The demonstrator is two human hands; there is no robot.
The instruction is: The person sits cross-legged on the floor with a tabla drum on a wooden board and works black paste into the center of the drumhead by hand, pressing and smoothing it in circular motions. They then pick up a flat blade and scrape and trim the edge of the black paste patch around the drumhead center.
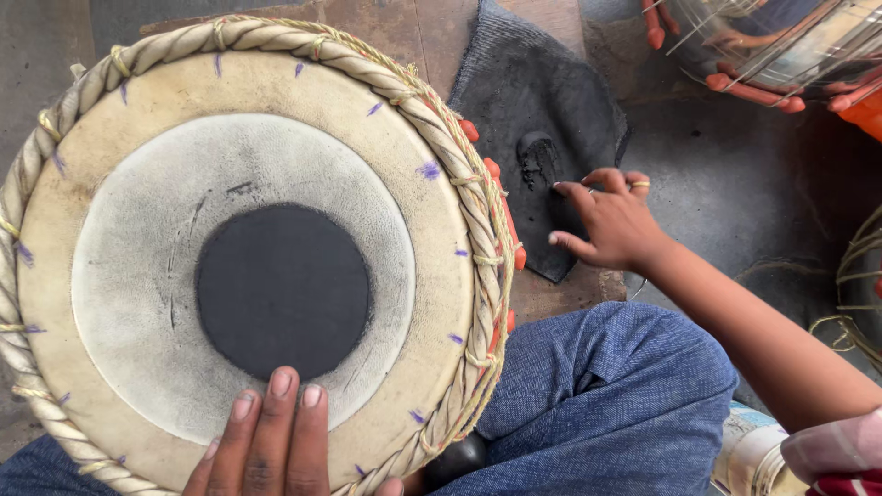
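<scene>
— Drum head (248, 266), pale hide with a black round patch (282, 290) at its centre, fills our lap: our left hand (271, 441) lies flat on its near edge, fingers (276, 404) straight and close together, gripping nothing, tips just at the patch's rim.

— And the right hand (611, 220)?

— Loosely spread, fingertips (562, 189) pressing a dark lump (537, 158) on a blackened cloth (542, 101) beside the drum; we see it touching, not closed around anything. A ring sits on one finger.

— How would the drum handle?

— We judge it heavy and stiff in the body, but the stretched skin looks delicate and the patch could chip. We would hold it by the braided rope rim (459, 165), which gives a rough, sure grip, never by the skin.

— The setting?

— Our blue-clad knee (606, 395) props the drum over a worn grey floor (726, 193) with a wooden board (395, 32) under the cloth. Another drum with orange straps (781, 46) stands at top right, well apart; loose cord coils (859, 285) lie at the right edge.
</scene>
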